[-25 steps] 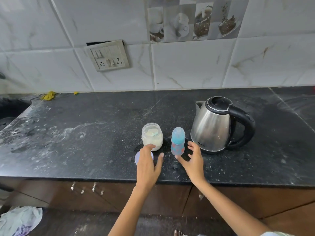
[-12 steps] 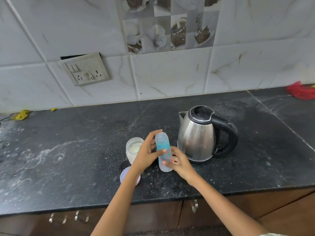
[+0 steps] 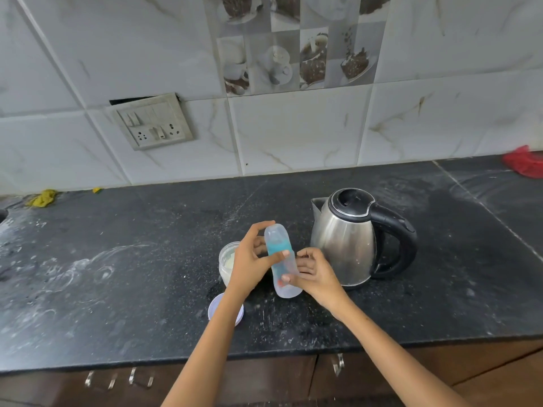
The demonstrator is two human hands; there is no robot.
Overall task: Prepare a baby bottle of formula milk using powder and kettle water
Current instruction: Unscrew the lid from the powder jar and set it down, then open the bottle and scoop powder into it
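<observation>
Yellow cloth (image 3: 43,197): far left of the kettle (image 3: 349,239), crumpled at the foot of the tiled wall; a small yellow scrap lies just right of it.
Sink edge: cut off at the left border, only a dark curve shows.
Switch plate (image 3: 152,121): on the wall, up and left of the kettle; a dark gap shows above its top edge.
Counter (image 3: 117,274): dark stone, streaked with pale smears left of the kettle.
Powder jar (image 3: 227,261): open, left of the kettle, standing on the counter; the left hand covers its right side, so only part of the rim and pale contents show.
Jar lid (image 3: 216,308): flat on the counter, nearer the counter's front edge than the jar; the left forearm crosses it and hides its middle.
Left hand (image 3: 249,259): left of the kettle, thumb and fingers closed around the upper part of the baby bottle (image 3: 282,259).
Baby bottle: held clear of the counter between both hands, just left of the kettle, tilted with its clear cap end up and away; the blue collar is partly behind a thumb; whether anything is inside is hard to tell.
Right hand (image 3: 316,274): in front of the kettle's lower left side, fingers pinching the bottle's lower body.
Kettle: steel body, black lid and handle, handle to the right, spout to the back left; its base is partly hidden by the right hand.
Red object (image 3: 523,161): far right of the kettle by the wall, cut off by the border, not identifiable.
Cabinet fronts: below the counter, metal handles only partly visible.
</observation>
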